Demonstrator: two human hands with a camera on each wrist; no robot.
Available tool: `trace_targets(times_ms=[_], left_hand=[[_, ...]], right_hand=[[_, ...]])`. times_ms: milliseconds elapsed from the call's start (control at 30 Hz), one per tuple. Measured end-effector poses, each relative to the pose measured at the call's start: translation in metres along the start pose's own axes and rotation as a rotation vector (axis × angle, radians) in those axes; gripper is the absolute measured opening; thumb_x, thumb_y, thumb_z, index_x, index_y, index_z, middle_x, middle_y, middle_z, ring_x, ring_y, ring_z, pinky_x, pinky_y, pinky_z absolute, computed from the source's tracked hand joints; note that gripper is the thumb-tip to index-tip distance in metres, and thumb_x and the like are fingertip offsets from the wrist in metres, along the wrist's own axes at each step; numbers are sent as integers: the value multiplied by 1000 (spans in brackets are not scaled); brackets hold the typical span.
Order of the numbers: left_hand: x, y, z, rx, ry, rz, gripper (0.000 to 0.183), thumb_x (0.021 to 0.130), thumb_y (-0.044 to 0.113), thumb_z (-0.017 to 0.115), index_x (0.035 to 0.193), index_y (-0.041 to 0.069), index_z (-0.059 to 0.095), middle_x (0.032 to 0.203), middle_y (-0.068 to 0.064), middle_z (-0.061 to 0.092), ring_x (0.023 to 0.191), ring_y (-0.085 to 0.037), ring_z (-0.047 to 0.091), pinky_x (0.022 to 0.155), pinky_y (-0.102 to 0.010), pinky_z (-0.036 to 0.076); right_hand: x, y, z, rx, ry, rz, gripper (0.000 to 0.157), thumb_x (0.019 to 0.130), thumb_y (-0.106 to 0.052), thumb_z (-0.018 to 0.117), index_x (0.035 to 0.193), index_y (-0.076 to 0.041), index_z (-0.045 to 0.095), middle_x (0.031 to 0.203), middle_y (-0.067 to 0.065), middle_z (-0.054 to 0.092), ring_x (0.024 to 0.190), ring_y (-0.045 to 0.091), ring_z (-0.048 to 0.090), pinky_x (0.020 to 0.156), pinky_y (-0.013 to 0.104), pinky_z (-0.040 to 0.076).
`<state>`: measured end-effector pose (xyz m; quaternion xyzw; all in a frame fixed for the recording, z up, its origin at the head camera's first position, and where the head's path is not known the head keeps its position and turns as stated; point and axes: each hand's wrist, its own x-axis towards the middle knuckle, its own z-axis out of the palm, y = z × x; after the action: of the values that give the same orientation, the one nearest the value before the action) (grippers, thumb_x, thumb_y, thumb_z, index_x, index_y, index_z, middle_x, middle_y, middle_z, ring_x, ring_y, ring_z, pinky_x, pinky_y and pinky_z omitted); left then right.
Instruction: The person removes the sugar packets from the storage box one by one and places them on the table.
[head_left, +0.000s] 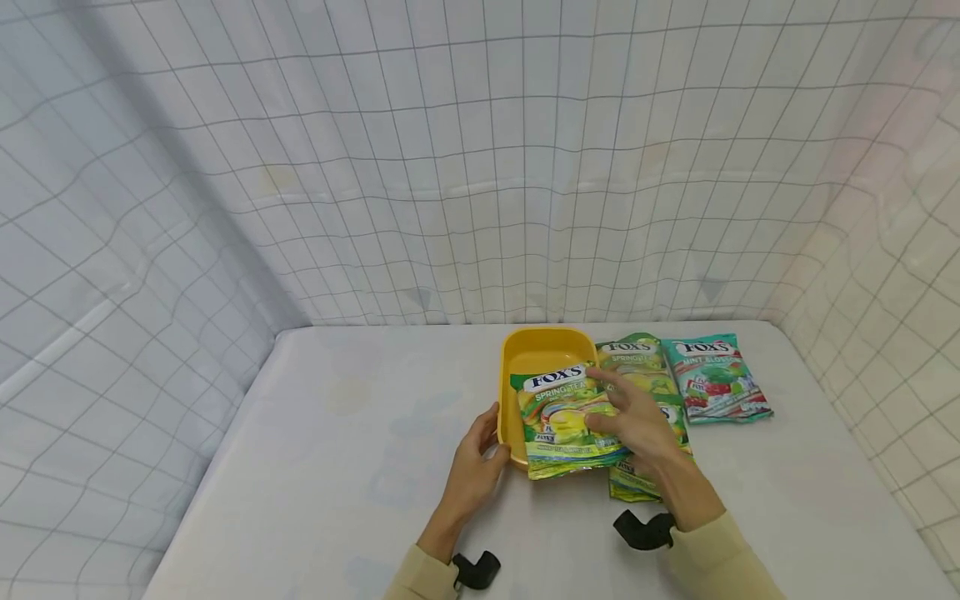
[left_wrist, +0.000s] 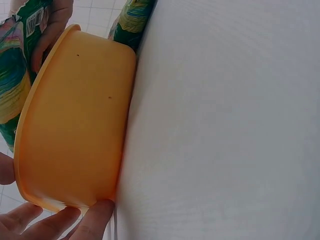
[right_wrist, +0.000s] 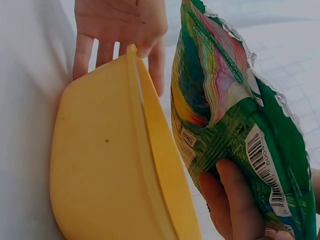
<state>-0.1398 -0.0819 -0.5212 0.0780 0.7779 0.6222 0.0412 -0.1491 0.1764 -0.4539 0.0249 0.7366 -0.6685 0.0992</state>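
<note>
My right hand [head_left: 643, 429] holds a green Fox's Spring Tea candy bag [head_left: 562, 417] by its right side. The bag hangs tilted over the yellow plastic tub [head_left: 532, 354], hiding much of the inside. Its barcoded back [right_wrist: 265, 175] shows in the right wrist view, with fingers pressed on it. My left hand [head_left: 474, 462] holds the near left corner of the tub, thumb on one side and fingers on the other. In the left wrist view those fingertips [left_wrist: 97, 217] touch the tub's outer wall.
Right of the tub lies another green Spring Tea bag [head_left: 637, 371]. More green packaging [head_left: 633, 483] lies nearer, partly under my right hand. A teal Fox's mint bag [head_left: 716, 379] lies farthest right. Grid-patterned white cloth [head_left: 510, 208] walls the white table [head_left: 360, 433] at back and sides.
</note>
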Motion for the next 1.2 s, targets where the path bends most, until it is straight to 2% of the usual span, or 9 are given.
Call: trace_targets(times_ms=[167, 433, 533, 767, 933, 1000, 1033, 1133, 1200], left_hand=[[-1, -1, 0, 0, 1, 29, 62, 98, 4, 58, 157, 7, 38, 153, -15, 47, 135, -33, 51, 111, -51, 40], [-1, -1, -1, -6, -2, 37, 62, 98, 6, 59, 157, 9, 39, 153, -14, 48, 134, -31, 51, 111, -49, 41], [-1, -1, -2, -5, -3, 39, 62, 98, 6, 59, 157, 10, 39, 153, -13, 48, 134, -30, 51, 111, -49, 41], [-1, 1, -2, 4, 2, 30, 62, 99, 2, 58, 157, 7, 37, 154, -16, 46, 136, -34, 50, 112, -51, 39], [-7, 19, -1, -4, -1, 13, 61, 98, -3, 55, 156, 0, 36, 153, -22, 45, 136, -40, 48, 112, -56, 37], [-8, 19, -1, -9, -2, 25, 61, 98, -2, 55, 156, 1, 36, 153, -21, 45, 136, -38, 48, 112, -55, 38], [-7, 16, -1, -13, -2, 27, 61, 98, -2, 55, 157, 2, 36, 153, -20, 46, 136, -37, 49, 112, -54, 38], [-4, 9, -1, -9, -2, 41, 62, 99, 0, 56, 157, 4, 36, 153, -19, 46, 135, -36, 49, 111, -53, 39], [-2, 4, -2, -6, -5, 40, 62, 99, 1, 57, 157, 6, 37, 153, -17, 47, 135, -34, 50, 111, -52, 39]], right_hand=[[-7, -1, -12, -10, -1, -10, 70, 94, -6, 71, 156, -21, 42, 167, 21, 15, 150, 48, 14, 101, 70, 40], [-15, 2, -28, 30, 14, -47, 71, 95, -2, 69, 158, -17, 39, 166, 21, 16, 145, 50, 25, 84, 42, 57], [-18, 3, -33, 36, 29, -45, 72, 95, -2, 69, 158, -18, 38, 165, 22, 16, 142, 51, 29, 83, 41, 56], [-24, 7, -46, 2, 59, -40, 73, 95, -5, 70, 158, -18, 38, 165, 25, 14, 145, 51, 22, 84, 37, 54], [-28, 11, -57, -7, 68, -48, 74, 95, -9, 71, 160, -18, 35, 164, 26, 16, 143, 52, 26, 85, 39, 55], [-31, 11, -62, -18, 77, -46, 76, 96, -10, 72, 161, -18, 34, 165, 26, 12, 147, 50, 17, 94, 51, 51], [-32, 12, -65, -16, 82, -43, 76, 95, -10, 72, 161, -18, 33, 165, 26, 11, 147, 50, 19, 94, 52, 51], [-35, 15, -73, -7, 104, -43, 76, 95, -7, 71, 161, -19, 34, 167, 24, 0, 151, 47, 8, 97, 43, 51], [-36, 17, -79, 9, 106, -48, 76, 96, -4, 69, 161, -19, 34, 168, 20, -7, 152, 45, 1, 91, 29, 52]])
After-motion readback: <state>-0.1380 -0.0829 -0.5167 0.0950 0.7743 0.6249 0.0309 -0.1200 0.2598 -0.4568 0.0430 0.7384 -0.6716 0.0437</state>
